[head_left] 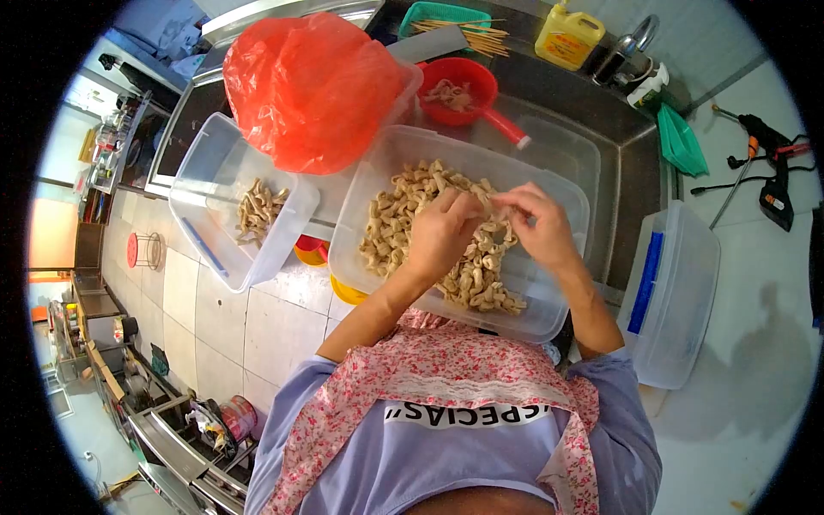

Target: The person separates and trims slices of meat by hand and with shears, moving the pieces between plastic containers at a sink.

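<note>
A clear plastic tub (360, 184) in front of me holds a heap of beige, knotted food pieces (396, 225). My left hand (446, 227) is above the middle of the heap with its fingers curled in, their tips partly hidden. Close beside it, my right hand (536, 223) has thumb and forefinger pinched together over the right part of the heap. Both sets of fingertips almost meet. Whatever small piece is between them is too hidden to make out.
At left, a smaller clear tub (199, 172) holds similar pieces. A red plastic bag (313, 94), a red strainer (481, 81) and wooden skewers (481, 39) lie behind. A yellow jug (569, 36) stands near the faucet (631, 47). A lidded box (678, 296) is at right.
</note>
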{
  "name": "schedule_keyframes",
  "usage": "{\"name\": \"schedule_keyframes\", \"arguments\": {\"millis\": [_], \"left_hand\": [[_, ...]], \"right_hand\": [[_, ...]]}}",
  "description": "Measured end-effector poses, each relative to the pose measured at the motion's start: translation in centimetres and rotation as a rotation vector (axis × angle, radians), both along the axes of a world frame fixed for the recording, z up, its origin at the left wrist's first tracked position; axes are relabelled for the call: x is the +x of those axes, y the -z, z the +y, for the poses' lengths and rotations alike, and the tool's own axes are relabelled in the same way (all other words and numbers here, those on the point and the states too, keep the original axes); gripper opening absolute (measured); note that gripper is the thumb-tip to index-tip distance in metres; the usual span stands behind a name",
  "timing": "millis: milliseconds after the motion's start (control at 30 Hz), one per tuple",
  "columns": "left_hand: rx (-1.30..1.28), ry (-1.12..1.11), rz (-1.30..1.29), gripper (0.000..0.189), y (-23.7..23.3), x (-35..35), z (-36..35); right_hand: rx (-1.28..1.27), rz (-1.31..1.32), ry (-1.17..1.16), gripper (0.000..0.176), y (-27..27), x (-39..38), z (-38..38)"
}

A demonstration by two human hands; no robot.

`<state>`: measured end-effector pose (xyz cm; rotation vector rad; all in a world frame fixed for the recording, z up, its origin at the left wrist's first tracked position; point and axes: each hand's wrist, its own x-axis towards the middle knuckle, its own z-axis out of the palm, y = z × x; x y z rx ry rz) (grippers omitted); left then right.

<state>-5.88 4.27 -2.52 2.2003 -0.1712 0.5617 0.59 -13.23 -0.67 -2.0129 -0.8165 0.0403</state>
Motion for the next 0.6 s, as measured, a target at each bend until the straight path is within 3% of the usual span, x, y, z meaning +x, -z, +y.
{"name": "schedule_keyframes", "arguments": {"millis": [100,200,300,400,433,500,600], "left_hand": [[0.260,-0.001,-0.148,0.015,0.1,0.2,0.2],[0.271,0.062,-0.254,0.021,0.4,0.6,0.3],[0.057,0.061,-0.104,0.021,0.2,0.2,-0.2],[-0.828,0.144,0.287,0.019,0.5,-0.1,-1.3],[-0.950,0.135,0.370,0.021,1.7,0.5,-0.9],[-1.021,0.111,0.442,0.022,2.3,0.9,-0.7],[-1.163,0.047,0.476,0.024,2.2,0.9,-0.8]], "right_hand": [[-0.031,0.453,0.075,0.009,-1.6,-0.1,0.8],[0.135,0.469,0.116,0.008,0.1,0.2,1.4],[0.276,0.579,0.101,0.011,1.3,0.8,1.2],[0.174,0.376,0.128,0.012,1.3,0.8,0.8],[0.175,0.349,0.131,0.013,1.1,0.7,0.8],[0.178,0.298,0.130,0.016,0.7,0.2,1.1],[0.029,-0.097,0.296,0.018,0.2,-0.5,1.8]]}}
